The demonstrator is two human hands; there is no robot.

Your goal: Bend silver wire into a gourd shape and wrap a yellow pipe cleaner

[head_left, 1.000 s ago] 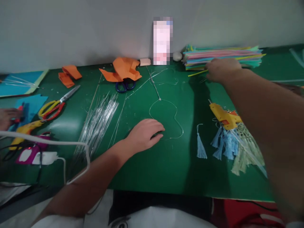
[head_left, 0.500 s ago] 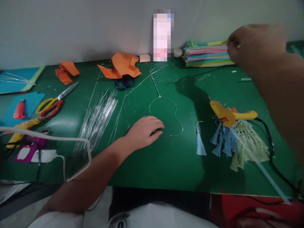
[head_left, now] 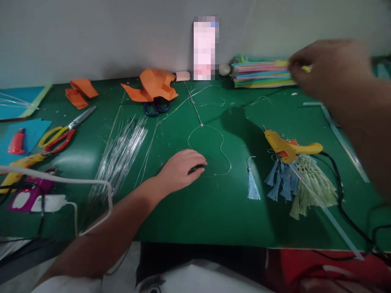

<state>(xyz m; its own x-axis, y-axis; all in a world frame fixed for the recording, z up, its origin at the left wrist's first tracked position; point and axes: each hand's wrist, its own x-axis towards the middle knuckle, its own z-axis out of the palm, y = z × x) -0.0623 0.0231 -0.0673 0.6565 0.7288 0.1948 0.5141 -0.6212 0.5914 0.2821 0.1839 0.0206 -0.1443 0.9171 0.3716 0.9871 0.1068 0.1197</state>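
My left hand (head_left: 180, 167) rests on the green table (head_left: 201, 211), fingers curled down on the lower left edge of a thin wire loop (head_left: 224, 152). My right hand (head_left: 330, 69), blurred by motion, is raised at the upper right in front of a stack of coloured paper sheets (head_left: 259, 73). Its fingers pinch a thin yellow strip (head_left: 305, 68). A yellow glue gun (head_left: 288, 148) lies right of the loop, over a heap of blue and green tassels (head_left: 299, 185). One blue tassel (head_left: 253, 187) lies apart.
A bundle of straight wires (head_left: 120, 156) lies left of my forearm. Yellow-handled scissors (head_left: 61, 134), blue-handled scissors (head_left: 157, 106) under orange paper (head_left: 154, 85), orange scraps (head_left: 78, 93), a red cutter (head_left: 16, 142) and white cables (head_left: 61, 181) crowd the left side.
My right hand lifted from the table beside the paper stack and swung up and right, carrying the yellow strip. The left hand stayed on the wire loop.
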